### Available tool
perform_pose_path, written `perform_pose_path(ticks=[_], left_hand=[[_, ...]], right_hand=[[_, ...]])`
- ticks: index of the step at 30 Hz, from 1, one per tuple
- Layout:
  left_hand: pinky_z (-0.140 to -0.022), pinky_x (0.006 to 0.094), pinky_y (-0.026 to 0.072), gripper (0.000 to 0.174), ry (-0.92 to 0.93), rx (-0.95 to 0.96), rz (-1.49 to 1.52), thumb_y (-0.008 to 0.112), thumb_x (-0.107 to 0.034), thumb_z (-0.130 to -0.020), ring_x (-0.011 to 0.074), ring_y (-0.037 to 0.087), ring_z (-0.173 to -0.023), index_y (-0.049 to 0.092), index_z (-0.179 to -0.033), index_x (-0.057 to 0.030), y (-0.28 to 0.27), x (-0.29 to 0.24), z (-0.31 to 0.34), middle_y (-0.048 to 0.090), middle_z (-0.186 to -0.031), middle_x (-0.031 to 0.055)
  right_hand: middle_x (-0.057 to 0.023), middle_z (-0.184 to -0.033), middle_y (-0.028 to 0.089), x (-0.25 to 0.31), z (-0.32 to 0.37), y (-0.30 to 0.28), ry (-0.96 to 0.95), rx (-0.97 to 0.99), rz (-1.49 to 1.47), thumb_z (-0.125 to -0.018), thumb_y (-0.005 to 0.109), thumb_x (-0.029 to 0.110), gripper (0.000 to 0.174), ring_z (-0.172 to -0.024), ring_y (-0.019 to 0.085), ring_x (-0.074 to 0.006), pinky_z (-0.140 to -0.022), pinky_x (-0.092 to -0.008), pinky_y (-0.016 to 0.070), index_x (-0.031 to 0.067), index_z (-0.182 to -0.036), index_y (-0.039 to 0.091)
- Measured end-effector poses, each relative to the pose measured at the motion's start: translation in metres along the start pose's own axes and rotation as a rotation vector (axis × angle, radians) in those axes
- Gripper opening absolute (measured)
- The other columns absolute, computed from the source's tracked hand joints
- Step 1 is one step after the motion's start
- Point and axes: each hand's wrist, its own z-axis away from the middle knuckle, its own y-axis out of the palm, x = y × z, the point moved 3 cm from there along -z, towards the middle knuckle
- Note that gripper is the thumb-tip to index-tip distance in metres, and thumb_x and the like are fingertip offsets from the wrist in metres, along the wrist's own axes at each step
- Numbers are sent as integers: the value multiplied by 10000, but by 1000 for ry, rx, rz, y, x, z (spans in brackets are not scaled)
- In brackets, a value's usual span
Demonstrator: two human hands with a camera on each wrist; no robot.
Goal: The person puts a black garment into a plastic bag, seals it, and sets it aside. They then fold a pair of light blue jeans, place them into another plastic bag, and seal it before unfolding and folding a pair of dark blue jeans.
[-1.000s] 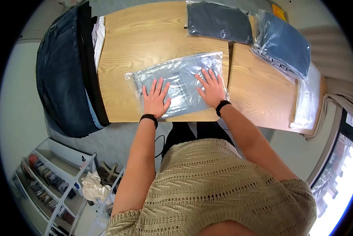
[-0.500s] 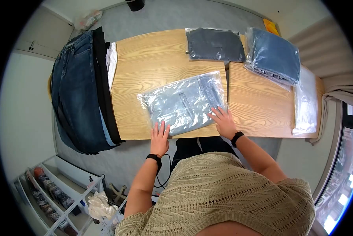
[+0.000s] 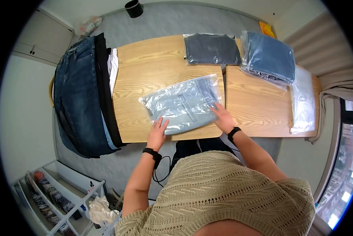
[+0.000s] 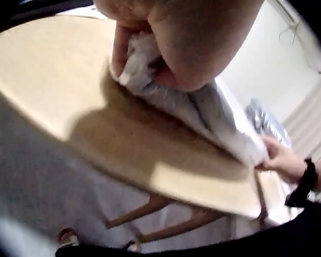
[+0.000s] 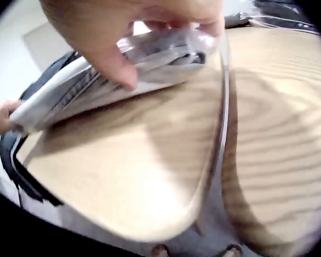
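Folded light-blue jeans in a clear plastic bag [image 3: 180, 104] lie at a slant near the front edge of the wooden table [image 3: 145, 55]. My left hand [image 3: 157, 131] grips the bag's near-left corner. In the left wrist view that corner bunches between thumb and fingers of the left hand [image 4: 160, 59]. At the bag's right end, my right hand [image 3: 222, 118] holds the near edge. The right wrist view has the thumb of the right hand [image 5: 134, 32] at the near edge, fingers over the top; the bag's near edge is lifted off the tabletop there.
Dark jeans [image 3: 78, 86] and other garments drape over the table's left end. Bagged dark clothing [image 3: 211, 49] and a stack of bagged blue jeans [image 3: 268, 55] lie at the back right, with flat clear bags [image 3: 302, 102] beside them. A gap parts the two tabletops.
Both hands lay flat on the bag, then slid back to its near edge; now they grip that edge. The head view has tilted, showing more floor behind the table.
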Motion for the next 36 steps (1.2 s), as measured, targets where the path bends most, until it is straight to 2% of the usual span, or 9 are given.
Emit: perform_pose_path(ticks=[5, 9, 14, 17, 21, 23, 28, 32, 36], left_hand=[[-916, 379, 459, 506, 17, 52, 300, 524, 2, -727, 336, 579, -1042, 581, -1202, -162, -90, 7, -20, 570, -1208, 166], [-831, 328, 484, 453, 57, 182, 519, 468, -15, -754, 266, 617, -971, 607, -1174, -112, -135, 27, -30, 623, -1119, 150], [-605, 233, 472, 400, -339, 218, 797, 455, -73, -795, 91, 534, -725, 619, -1160, -81, -162, 55, -49, 613, -893, 6], [-566, 236, 458, 403, -360, 91, 873, 478, -99, -783, 94, 531, -704, 621, -1160, -86, -163, 82, -69, 614, -890, 17], [-746, 249, 433, 410, -382, -128, 1004, 576, -272, -852, 93, 534, -839, 579, -1187, -36, -146, 117, -71, 614, -959, 13], [-965, 302, 357, 636, -251, -186, 1255, 668, -349, -810, 177, 511, -1089, 443, -1302, -14, -122, 120, -62, 551, -1203, 73], [-939, 321, 398, 573, -236, -284, 980, 762, -89, -705, 203, 539, -1065, 503, -1206, 13, -65, 105, -61, 576, -1171, 107], [-803, 322, 470, 358, -335, -390, 882, 740, -71, -727, 206, 611, -894, 588, -1033, 36, -56, 100, -70, 659, -976, 110], [-816, 316, 462, 358, -342, -270, 712, 712, -94, -766, 196, 596, -923, 566, -1064, 39, -73, 92, -54, 644, -1009, 116]], right_hand=[[-135, -1181, 587, 6, -8, -70, -73, -14, -432, -718, 705, 114, 435, -1111, 541, -301, -946, -364, 437, 119, -1140, 604], [-133, -1143, 609, 26, -35, -119, 5, 20, -531, -726, 740, 164, 396, -1061, 574, -275, -911, -343, 450, 69, -1092, 620], [-114, -1274, 513, 29, -83, -125, -128, 168, -751, -626, 818, 169, 825, -1200, 473, -258, -1017, -334, 350, 74, -1330, 401], [-138, -1260, 527, 9, -110, -91, 5, 143, -832, -628, 814, 165, 775, -1205, 470, -269, -1030, -340, 335, 24, -1291, 438], [-164, -1219, 563, 0, -136, -66, 113, 98, -719, -635, 807, 169, 708, -1188, 490, -265, -1012, -312, 355, -7, -1242, 486], [-147, -1184, 585, -3, -146, -56, 142, 94, -748, -640, 801, 132, 669, -1142, 524, -250, -981, -303, 388, -11, -1219, 498], [-102, -1131, 613, 1, -155, -42, 215, 154, -828, -642, 797, 58, 590, -1058, 569, -213, -918, -298, 440, 6, -1165, 529], [-117, -1095, 630, 3, -147, -43, 211, 111, -757, -687, 781, 101, 538, -1012, 592, -216, -881, -310, 458, -6, -1154, 536], [-150, -1026, 652, 7, -123, -66, 163, 125, -633, -790, 707, 227, 444, -940, 620, -233, -816, -324, 476, -27, -1122, 559]])
